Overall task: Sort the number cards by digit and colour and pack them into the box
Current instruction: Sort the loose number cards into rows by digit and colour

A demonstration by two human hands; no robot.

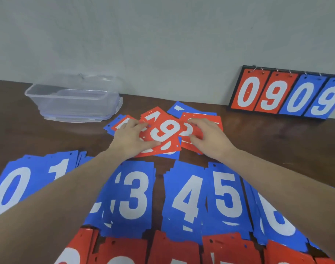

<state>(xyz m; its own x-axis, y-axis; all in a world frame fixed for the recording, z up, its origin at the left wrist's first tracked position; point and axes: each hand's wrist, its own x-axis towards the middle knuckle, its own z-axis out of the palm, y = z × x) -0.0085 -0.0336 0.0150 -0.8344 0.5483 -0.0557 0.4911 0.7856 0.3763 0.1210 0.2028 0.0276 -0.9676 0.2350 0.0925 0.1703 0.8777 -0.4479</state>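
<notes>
A loose heap of red and blue number cards point(198, 116) lies in the middle of the brown table. A red 9 card point(163, 133) lies on top of the heap. My left hand point(131, 137) pinches its left edge, thumb under the lower edge. My right hand point(208, 137) rests on the red cards just right of the 9, fingers bent over them. Sorted blue piles run along the near side: 0 point(12, 187), 1 point(61, 167), 3 point(133, 195), 4 point(185, 199), 5 point(226, 195). Red piles point(174, 250) lie nearest me. The clear plastic box point(75, 99) stands at the back left.
A flip scoreboard point(285, 94) reading 0 9 0 9 leans against the grey wall at the back right. Bare brown table point(277, 141) shows to the right of the heap and to the left below the box.
</notes>
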